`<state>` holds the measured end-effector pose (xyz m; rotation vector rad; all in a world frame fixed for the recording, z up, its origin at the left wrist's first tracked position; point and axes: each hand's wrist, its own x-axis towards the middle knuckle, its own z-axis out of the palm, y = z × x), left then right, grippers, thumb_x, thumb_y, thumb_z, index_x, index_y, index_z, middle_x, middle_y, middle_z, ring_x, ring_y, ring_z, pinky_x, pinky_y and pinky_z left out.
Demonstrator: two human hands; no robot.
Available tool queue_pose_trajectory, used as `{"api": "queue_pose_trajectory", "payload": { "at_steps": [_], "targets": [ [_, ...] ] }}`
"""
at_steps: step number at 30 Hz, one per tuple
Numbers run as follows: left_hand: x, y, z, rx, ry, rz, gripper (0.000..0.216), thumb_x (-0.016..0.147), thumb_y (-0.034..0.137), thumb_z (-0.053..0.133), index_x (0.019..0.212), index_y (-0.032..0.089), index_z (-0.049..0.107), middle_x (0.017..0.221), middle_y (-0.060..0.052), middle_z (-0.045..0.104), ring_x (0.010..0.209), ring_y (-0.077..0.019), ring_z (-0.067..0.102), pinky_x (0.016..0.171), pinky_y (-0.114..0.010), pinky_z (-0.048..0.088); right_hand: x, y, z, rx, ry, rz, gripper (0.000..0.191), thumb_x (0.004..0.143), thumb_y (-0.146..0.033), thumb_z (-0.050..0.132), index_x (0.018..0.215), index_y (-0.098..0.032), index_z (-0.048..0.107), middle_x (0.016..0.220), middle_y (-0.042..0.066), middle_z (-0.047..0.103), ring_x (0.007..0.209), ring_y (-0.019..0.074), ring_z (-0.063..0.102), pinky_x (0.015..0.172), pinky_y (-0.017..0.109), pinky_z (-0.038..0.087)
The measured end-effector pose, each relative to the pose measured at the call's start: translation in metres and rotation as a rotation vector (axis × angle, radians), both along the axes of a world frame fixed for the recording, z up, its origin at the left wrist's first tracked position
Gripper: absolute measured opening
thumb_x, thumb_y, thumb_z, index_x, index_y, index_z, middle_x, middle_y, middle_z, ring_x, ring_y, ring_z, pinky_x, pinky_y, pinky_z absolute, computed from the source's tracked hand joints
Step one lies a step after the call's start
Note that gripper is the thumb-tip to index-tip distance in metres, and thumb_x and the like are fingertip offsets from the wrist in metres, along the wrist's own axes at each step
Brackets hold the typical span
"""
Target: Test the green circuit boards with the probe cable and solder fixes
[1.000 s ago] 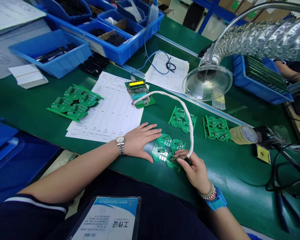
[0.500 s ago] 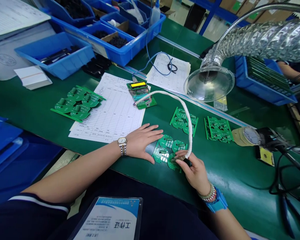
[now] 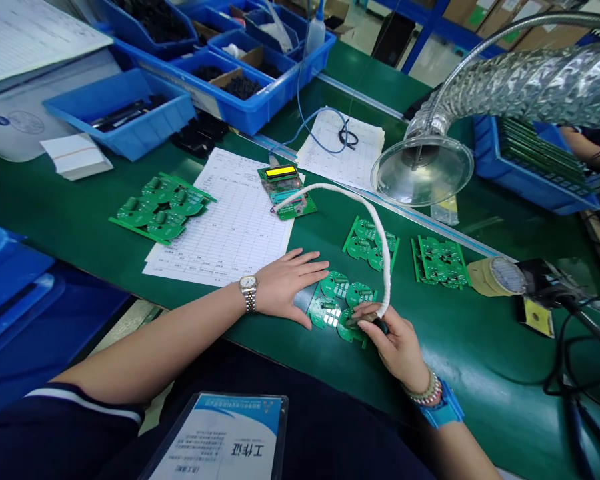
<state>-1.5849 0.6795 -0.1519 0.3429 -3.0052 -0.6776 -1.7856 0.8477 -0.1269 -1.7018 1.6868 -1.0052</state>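
Note:
My left hand lies flat with its fingers spread, beside the left edge of a green circuit board panel on the bench. Between finger and thumb, my right hand pinches a small probe connector against the panel's lower right round board. From that connector a white sleeved cable arches over to a programmer board with a lit yellow display. The connector's tip is partly hidden by my fingers. Behind the panel lies another green panel.
More green panels rest partly on printed sheets at left, and a stack lies at right. A clear fume hood hangs over the bench. Blue bins stand behind; pliers lie right. Someone's arm shows at far right.
The whole view has shifted slightly, moving everything a little to the right. My hands keep their places at the panel, with the connector still held against it.

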Motion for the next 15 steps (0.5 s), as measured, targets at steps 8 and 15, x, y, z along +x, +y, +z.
{"api": "queue_pose_trajectory", "payload": {
  "at_steps": [8,15],
  "targets": [
    [0.0000,0.0004,0.0015,0.002,-0.022,-0.002,0.097,0.066,0.077,0.046,0.138,0.014,0.032,0.146,-0.009,0.026,0.136,-0.0307,0.016,0.110,-0.047,0.006,0.0004,0.0018,-0.0027,-0.028,0.007,0.009,0.004,0.084,-0.021,0.055,0.087,-0.022,0.057,0.085,0.005,0.066,0.088,0.0192,0.062,0.078,0.033,0.050],
    [-0.0002,0.0008,0.0023,0.003,-0.020,0.003,0.096,0.065,0.077,0.047,0.137,0.015,0.033,0.146,-0.009,0.028,0.136,-0.0310,0.017,0.110,-0.048,0.007,0.0034,0.0000,-0.0038,-0.055,0.076,0.009,0.003,0.083,-0.019,0.056,0.083,-0.022,0.056,0.083,0.003,0.065,0.085,0.0179,0.061,0.076,0.032,0.049]
  ]
}}
